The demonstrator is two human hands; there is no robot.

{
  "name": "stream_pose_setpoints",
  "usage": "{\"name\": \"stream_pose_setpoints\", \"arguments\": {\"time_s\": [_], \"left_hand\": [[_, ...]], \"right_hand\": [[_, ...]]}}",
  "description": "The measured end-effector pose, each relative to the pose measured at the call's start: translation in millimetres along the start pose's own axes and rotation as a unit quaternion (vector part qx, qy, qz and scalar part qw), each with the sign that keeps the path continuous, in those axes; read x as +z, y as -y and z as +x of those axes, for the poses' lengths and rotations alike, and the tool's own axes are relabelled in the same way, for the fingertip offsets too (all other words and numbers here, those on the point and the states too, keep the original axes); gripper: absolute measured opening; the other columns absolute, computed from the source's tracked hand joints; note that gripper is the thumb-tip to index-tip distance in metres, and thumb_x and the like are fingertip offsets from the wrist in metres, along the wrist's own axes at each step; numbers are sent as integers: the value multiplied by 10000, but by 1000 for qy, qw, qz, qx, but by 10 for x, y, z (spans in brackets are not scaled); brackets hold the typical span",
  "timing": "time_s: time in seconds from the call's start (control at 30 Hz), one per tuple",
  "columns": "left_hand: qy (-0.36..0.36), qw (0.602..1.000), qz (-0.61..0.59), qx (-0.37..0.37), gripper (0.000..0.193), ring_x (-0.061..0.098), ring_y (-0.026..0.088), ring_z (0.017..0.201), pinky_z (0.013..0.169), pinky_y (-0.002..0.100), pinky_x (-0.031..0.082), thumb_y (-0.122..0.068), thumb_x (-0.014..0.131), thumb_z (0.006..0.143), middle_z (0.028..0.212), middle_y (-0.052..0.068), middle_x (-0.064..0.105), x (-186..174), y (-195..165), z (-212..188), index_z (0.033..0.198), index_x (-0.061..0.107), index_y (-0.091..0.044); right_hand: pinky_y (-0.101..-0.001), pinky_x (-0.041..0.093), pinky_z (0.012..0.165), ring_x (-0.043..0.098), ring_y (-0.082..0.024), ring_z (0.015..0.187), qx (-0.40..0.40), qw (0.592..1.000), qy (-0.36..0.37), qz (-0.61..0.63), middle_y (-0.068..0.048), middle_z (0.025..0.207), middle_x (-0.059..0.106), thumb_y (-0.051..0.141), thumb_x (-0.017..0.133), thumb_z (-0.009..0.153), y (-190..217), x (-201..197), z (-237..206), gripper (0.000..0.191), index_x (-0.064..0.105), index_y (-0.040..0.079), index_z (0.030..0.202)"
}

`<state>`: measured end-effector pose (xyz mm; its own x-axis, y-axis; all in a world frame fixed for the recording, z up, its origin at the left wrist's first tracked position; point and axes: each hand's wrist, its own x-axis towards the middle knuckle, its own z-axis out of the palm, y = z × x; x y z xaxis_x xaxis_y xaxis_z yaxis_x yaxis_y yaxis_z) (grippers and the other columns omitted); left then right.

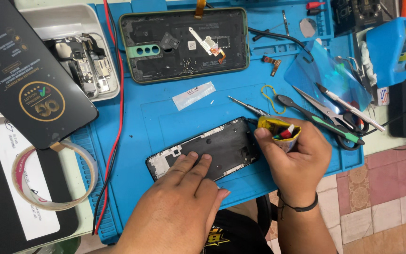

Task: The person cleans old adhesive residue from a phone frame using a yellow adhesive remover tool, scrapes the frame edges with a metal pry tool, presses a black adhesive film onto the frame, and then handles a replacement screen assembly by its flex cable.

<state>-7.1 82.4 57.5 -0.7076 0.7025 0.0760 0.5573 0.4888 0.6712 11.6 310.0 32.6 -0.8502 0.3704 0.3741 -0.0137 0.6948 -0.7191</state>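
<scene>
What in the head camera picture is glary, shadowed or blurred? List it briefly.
Head view: even, bright light overall; soft glare on the crumpled blue film and on the glossy black panel at left. The left hand casts only a faint shadow on the black phone frame. The right hand with the yellow tube is sharp; the edges bow slightly from the wide lens.

Not much elbow room on this mat

Bare blue mat runs between the green-rimmed back cover by the far edge and the phone frame; scissors and tweezers clog the right edge, and red-black wires line the left.
</scene>
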Motion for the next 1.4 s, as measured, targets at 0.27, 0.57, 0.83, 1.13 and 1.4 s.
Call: {"name": "stream_pose_setpoints", "arguments": {"time_s": [0.27, 0.57, 0.83, 1.13, 1.4], "left_hand": [[-14, 1000, 9, 11, 394, 593, 493, 1217, 1029, 508, 464, -319, 615, 982, 1232, 327, 659, 16, 4, -12, 991, 685, 68], [-19, 1000, 18, 9, 384, 603, 477, 1211, 1021, 505, 469, -321, 627, 977, 1223, 312, 670, 21, -3, -12, 962, 679, 59], [-33, 999, 13, 3, 363, 612, 449, 1215, 1010, 487, 486, -318, 645, 964, 1225, 287, 682, 8, -3, -21, 964, 687, 42], [-23, 999, 14, -19, 329, 632, 416, 1197, 957, 465, 509, -315, 645, 969, 1227, 243, 698, -78, -25, -1, 964, 701, 9], [-55, 998, -15, -39, 303, 669, 376, 1171, 937, 450, 542, -303, 650, 980, 1150, 199, 732, -154, -107, 10, 904, 644, -9]], "right_hand": [[-233, 498, 726, 651, -77, 754, 8, 1000, -3, -14, -39, 912, 744, 107, 891, 893, 8, -9, 3, 231, 722, 17, 1023], [-233, 478, 697, 626, -84, 760, 15, 1000, -3, -12, -34, 878, 728, 109, 896, 881, -5, -18, -2, 232, 717, 16, 995], [-230, 492, 716, 640, -80, 780, 13, 1000, -6, 2, -40, 902, 735, 103, 882, 890, -3, -20, -1, 230, 716, 10, 1019], [-238, 508, 707, 660, -86, 786, 1, 1000, 8, 13, -49, 912, 740, 99, 873, 868, 21, -51, 44, 230, 727, 9, 1022], [-242, 498, 706, 651, -105, 774, -9, 999, -2, 34, -45, 898, 721, 85, 869, 883, -32, -55, -5, 239, 702, 7, 1034]]}}
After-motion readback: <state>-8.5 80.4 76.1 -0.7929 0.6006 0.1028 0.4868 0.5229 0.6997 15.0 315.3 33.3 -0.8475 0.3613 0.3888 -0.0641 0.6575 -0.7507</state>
